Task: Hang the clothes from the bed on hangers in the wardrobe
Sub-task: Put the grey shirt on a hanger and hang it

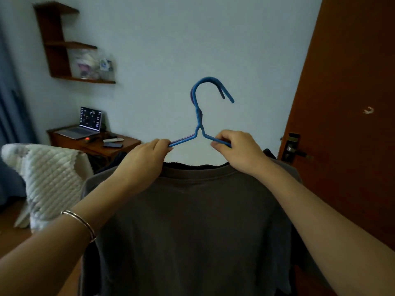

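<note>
A dark grey T-shirt [192,221] hangs in front of me on a blue wire hanger [199,116], whose hook points up and to the right. A second, purplish hanger seems to lie right behind the blue one. My left hand [143,161] grips the hanger's left arm at the shirt's collar. My right hand [239,150] pinches the hanger's right arm on the other side of the neck. The hanger's lower part is hidden inside the shirt.
A brown wooden door [346,82] with a metal handle [296,151] stands at the right. At the left are a quilted white blanket [49,180], a desk [126,146] with a laptop [85,124], and wall shelves [64,45].
</note>
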A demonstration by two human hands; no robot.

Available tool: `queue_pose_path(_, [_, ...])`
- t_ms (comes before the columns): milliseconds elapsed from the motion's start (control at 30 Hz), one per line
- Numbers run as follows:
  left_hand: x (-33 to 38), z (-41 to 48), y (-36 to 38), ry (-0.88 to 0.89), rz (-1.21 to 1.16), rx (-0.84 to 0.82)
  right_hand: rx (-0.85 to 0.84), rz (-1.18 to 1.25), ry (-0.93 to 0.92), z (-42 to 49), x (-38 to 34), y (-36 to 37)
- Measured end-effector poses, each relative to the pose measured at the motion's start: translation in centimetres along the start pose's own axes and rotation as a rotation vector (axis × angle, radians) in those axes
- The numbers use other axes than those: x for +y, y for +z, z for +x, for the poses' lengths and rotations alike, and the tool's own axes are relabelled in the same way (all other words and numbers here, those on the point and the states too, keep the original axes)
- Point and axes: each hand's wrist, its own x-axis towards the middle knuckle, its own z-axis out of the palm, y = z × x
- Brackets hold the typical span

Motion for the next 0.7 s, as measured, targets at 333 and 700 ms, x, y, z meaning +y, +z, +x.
queue_pose_path(333, [-9.9,-2.1,-1.1,-0.439,0.096,0.171,-0.162,0.131,-0.385,10.8,-5.3,9.0])
queue_pose_path(700, [-26.9,-7.7,-4.4,-0.615,0.349,0.155,-0.327,0.353,-0.53,19.9,-15.9,27.0])
